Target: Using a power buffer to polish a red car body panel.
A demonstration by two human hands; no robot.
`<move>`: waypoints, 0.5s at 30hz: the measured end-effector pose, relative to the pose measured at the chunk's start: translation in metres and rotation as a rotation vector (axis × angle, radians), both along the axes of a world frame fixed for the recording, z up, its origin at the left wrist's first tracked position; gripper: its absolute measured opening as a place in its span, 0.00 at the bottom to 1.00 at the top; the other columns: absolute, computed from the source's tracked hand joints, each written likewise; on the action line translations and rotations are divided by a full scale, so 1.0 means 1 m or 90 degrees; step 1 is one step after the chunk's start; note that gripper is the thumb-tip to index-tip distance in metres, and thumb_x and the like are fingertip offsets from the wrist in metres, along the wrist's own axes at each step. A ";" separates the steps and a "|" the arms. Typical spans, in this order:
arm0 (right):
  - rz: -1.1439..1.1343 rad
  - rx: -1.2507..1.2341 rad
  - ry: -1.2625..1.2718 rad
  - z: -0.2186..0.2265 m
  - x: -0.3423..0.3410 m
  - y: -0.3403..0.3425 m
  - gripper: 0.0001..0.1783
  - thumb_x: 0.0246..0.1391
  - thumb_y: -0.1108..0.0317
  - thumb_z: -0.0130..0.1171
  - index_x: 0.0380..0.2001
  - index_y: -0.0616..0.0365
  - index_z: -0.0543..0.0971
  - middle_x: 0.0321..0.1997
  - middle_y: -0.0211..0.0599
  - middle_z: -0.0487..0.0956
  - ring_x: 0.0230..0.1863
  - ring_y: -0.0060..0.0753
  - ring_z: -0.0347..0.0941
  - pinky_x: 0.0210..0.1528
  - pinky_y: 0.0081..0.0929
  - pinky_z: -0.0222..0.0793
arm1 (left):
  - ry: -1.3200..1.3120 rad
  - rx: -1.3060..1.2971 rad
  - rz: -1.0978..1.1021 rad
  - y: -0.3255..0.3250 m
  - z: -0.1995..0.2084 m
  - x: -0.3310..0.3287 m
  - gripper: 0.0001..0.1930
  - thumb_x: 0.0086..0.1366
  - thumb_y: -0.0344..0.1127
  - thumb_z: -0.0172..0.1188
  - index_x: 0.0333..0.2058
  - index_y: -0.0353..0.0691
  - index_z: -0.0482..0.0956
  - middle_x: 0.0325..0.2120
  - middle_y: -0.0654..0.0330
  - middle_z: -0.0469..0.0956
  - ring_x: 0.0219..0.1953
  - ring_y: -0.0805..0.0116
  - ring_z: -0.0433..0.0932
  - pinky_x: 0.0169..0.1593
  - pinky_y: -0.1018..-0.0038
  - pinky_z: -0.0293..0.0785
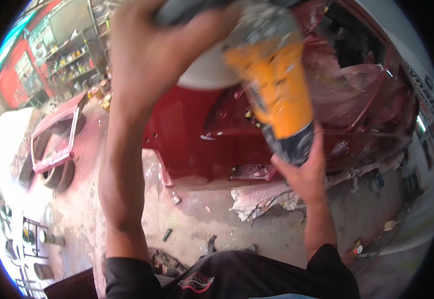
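With both hands I hold an orange and black power polisher [283,84], its body streaked with grime and slanting down to the right. My left hand [149,62] grips the dark front part at the top, slightly blurred. Around the black rear end closes my right hand [308,174]. A round white pad [204,72] shows under the tool's head, partly behind my left hand. It lies over the dark red car body [197,149]; whether the pad touches the panel I cannot tell.
Crumpled covering sheet [264,202] lies on the floor along the car's lower edge. To the left stand a pink-red door frame [57,157], tyres [60,174] and a white-covered shape [12,144]. Shelves with cans [75,62] line the far left. Small debris [167,234] lies near my feet.
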State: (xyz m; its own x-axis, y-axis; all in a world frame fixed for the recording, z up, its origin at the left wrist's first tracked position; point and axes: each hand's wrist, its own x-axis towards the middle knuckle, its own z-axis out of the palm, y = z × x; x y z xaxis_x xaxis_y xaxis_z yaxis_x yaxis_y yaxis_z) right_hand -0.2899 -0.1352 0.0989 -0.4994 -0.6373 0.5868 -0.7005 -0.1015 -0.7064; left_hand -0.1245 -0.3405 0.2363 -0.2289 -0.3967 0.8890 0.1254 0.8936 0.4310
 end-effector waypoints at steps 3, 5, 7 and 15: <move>-0.058 -0.033 -0.112 0.010 -0.015 0.002 0.52 0.44 0.77 0.73 0.70 0.68 0.55 0.60 0.45 0.72 0.59 0.35 0.70 0.65 0.32 0.64 | -0.024 -0.034 -0.287 0.011 0.030 -0.022 0.16 0.59 0.36 0.67 0.45 0.35 0.86 0.29 0.60 0.85 0.32 0.77 0.79 0.37 0.76 0.76; -0.063 -0.039 -0.011 0.001 -0.023 0.001 0.51 0.45 0.80 0.71 0.70 0.65 0.54 0.63 0.46 0.70 0.62 0.34 0.68 0.66 0.33 0.64 | 0.003 -0.047 -0.319 0.006 0.017 -0.028 0.16 0.59 0.35 0.68 0.44 0.34 0.86 0.28 0.62 0.84 0.31 0.78 0.78 0.36 0.77 0.75; -0.071 -0.019 0.016 -0.015 -0.022 0.003 0.52 0.45 0.81 0.71 0.71 0.64 0.54 0.64 0.46 0.69 0.63 0.34 0.67 0.66 0.33 0.63 | -0.026 -0.076 -0.179 0.012 -0.009 -0.016 0.13 0.62 0.35 0.63 0.42 0.35 0.87 0.31 0.58 0.86 0.32 0.70 0.83 0.37 0.72 0.78; 0.082 0.263 -0.044 -0.107 0.031 0.021 0.61 0.42 0.78 0.71 0.76 0.49 0.48 0.58 0.60 0.77 0.59 0.55 0.76 0.60 0.39 0.73 | 0.083 -0.149 0.292 0.002 -0.207 0.104 0.20 0.41 0.35 0.73 0.34 0.32 0.83 0.24 0.58 0.81 0.20 0.70 0.75 0.30 0.73 0.71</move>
